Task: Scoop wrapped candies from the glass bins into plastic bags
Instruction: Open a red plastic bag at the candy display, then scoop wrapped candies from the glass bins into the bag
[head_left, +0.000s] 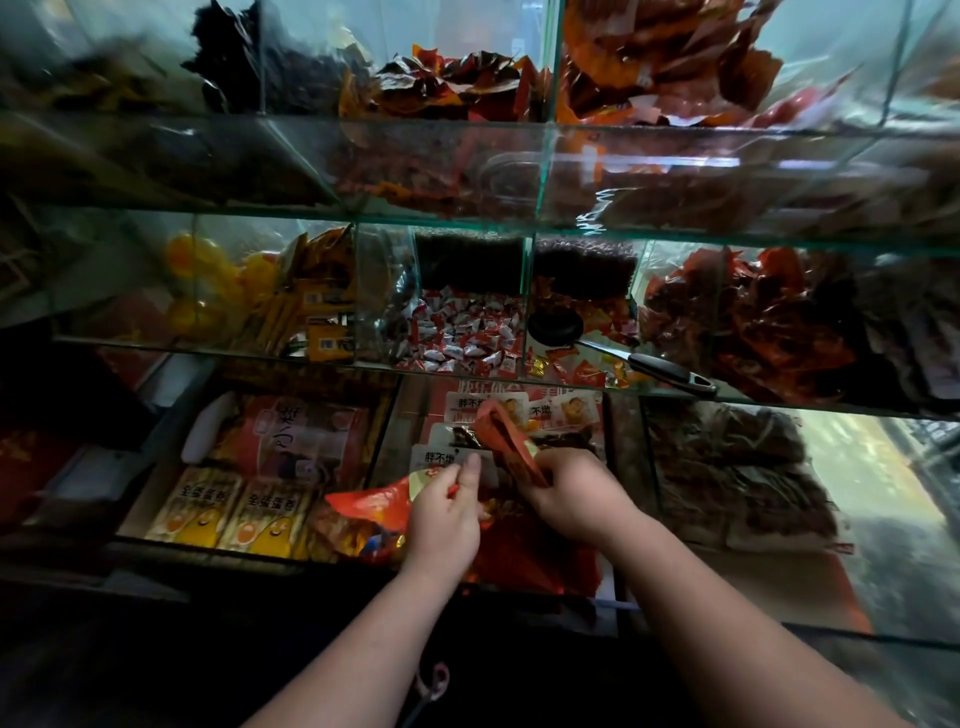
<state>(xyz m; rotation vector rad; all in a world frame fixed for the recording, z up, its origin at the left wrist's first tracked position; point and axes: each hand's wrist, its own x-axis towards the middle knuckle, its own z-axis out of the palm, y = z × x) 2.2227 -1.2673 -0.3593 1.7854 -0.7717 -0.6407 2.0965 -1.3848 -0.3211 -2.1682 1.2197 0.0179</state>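
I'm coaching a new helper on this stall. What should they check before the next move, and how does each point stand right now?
1. Bag held: ok. The left hand and right hand both grip the red bag.
2. Bag mouth open: cannot tell; the film looks bunched between the hands.
3. Scoop reachable: ok. The scoop lies untouched, handle pointing out toward the person.
4. Hand free for the scoop: not ok.
5. Candy stock: ok. The wrapped candies are piled in the bin.
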